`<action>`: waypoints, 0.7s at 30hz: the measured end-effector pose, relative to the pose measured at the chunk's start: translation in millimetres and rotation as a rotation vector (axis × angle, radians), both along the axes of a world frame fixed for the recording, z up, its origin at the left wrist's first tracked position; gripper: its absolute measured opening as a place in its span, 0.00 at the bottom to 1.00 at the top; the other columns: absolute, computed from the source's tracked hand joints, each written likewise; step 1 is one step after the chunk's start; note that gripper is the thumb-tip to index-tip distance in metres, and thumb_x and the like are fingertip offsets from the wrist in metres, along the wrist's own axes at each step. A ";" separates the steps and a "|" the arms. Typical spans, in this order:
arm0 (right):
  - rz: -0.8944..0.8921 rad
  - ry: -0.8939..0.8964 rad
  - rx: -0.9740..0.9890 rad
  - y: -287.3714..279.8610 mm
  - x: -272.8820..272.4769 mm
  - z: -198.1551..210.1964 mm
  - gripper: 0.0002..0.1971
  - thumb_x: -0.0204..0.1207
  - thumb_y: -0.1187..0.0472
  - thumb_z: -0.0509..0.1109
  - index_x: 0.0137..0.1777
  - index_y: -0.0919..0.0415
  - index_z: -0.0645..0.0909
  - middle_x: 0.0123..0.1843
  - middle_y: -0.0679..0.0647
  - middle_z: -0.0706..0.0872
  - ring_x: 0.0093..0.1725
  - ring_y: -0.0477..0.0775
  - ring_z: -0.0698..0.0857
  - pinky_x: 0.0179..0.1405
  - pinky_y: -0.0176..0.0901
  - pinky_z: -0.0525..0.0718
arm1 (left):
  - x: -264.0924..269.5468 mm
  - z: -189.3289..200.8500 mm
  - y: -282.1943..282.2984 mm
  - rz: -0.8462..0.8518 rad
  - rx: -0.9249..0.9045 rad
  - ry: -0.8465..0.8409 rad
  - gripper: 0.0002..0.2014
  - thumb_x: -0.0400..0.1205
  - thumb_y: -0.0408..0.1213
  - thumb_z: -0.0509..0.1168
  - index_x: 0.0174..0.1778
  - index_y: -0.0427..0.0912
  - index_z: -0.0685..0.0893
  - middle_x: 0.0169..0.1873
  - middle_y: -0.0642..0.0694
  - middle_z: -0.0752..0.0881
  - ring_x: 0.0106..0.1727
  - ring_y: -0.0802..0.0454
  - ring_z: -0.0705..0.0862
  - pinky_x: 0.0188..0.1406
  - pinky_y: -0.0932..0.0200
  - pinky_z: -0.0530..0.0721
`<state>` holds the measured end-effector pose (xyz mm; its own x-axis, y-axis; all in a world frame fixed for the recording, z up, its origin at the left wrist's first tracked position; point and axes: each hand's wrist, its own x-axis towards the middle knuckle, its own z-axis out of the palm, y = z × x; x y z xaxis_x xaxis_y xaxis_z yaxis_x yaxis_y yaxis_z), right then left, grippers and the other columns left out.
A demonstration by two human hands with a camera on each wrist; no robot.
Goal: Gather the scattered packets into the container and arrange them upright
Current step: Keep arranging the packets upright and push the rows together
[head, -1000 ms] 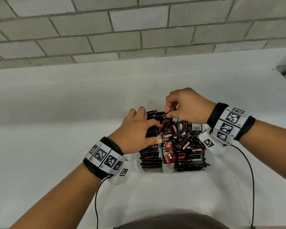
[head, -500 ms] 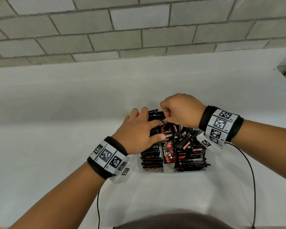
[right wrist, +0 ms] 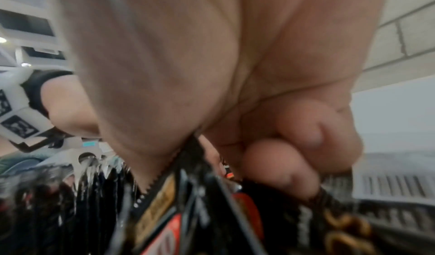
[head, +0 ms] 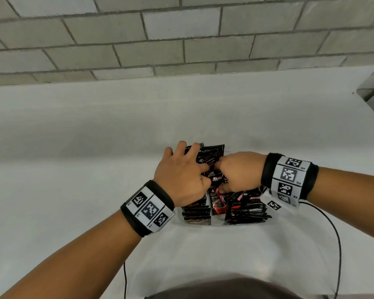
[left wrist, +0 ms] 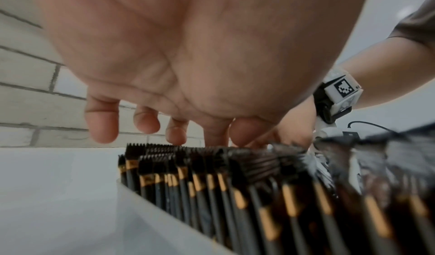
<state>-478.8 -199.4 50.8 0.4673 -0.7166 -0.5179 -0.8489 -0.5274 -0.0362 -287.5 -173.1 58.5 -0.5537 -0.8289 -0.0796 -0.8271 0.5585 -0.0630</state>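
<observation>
A translucent white container (head: 216, 222) sits on the white table, packed with black sachet packets (head: 244, 209). Those in the left row (left wrist: 200, 184) stand upright, while the ones on the right lie jumbled. My left hand (head: 181, 174) reaches over the left row with straight, spread fingers (left wrist: 102, 121) on the packet tops at the back. My right hand (head: 238, 171) is curled just right of it, and in the right wrist view its thumb and fingers (right wrist: 277, 168) pinch one black packet (right wrist: 188, 158) among the jumbled ones. The hands touch over the container's middle.
A grey brick wall (head: 181, 39) rises behind the table. The table's far right corner (head: 367, 87) drops off. Black cables (head: 338, 244) hang from both wrist bands across the near table. My dark shirt (head: 225, 290) fills the bottom edge.
My right hand has dropped down and leftwards into the container until it meets the left hand. My left hand has slid forwards over the back packets.
</observation>
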 end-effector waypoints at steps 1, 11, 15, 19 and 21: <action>-0.007 -0.017 0.013 -0.7 -0.1 -0.2 0.31 0.75 0.35 0.71 0.67 0.59 0.80 0.58 0.54 0.85 0.52 0.57 0.86 0.46 0.48 0.86 | -0.2 0.6 -0.1 0.004 0.002 -0.007 0.33 0.77 0.55 0.39 0.62 0.59 0.89 0.65 0.45 0.76 0.62 0.40 0.70 0.49 0.46 0.66; -0.002 0.019 0.073 -2.7 14.0 3.7 0.37 0.59 0.29 0.80 0.60 0.56 0.86 0.55 0.51 0.86 0.49 0.53 0.87 0.38 0.45 0.86 | -4.4 -0.8 -1.5 0.047 -0.007 -0.023 0.34 0.77 0.55 0.35 0.63 0.61 0.87 0.65 0.47 0.72 0.61 0.42 0.66 0.47 0.48 0.60; 0.043 0.066 0.074 0.0 23.4 10.3 0.28 0.64 0.35 0.81 0.56 0.56 0.87 0.50 0.50 0.88 0.45 0.51 0.85 0.31 0.39 0.77 | -4.5 0.1 -1.5 0.049 0.004 -0.003 0.34 0.76 0.54 0.35 0.59 0.59 0.87 0.65 0.47 0.72 0.61 0.42 0.67 0.48 0.48 0.61; 0.057 0.049 0.035 4.8 29.1 19.5 0.24 0.65 0.42 0.83 0.57 0.55 0.87 0.43 0.49 0.87 0.40 0.52 0.82 0.38 0.44 0.84 | -2.4 -0.4 -2.3 0.037 -0.003 0.019 0.33 0.77 0.54 0.37 0.56 0.56 0.89 0.63 0.46 0.74 0.59 0.42 0.69 0.47 0.50 0.60; 0.073 0.040 0.020 7.0 31.4 25.2 0.23 0.66 0.44 0.84 0.57 0.55 0.87 0.38 0.47 0.83 0.40 0.53 0.82 0.40 0.45 0.85 | -1.8 -1.1 -2.8 0.031 -0.001 0.029 0.32 0.77 0.54 0.38 0.54 0.54 0.89 0.62 0.46 0.75 0.58 0.42 0.70 0.47 0.50 0.61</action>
<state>-447.4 -192.4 76.0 0.4969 -0.6703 -0.5512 -0.8089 -0.5877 -0.0146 -289.2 -175.9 57.4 -0.5295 -0.8459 -0.0630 -0.8457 0.5323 -0.0392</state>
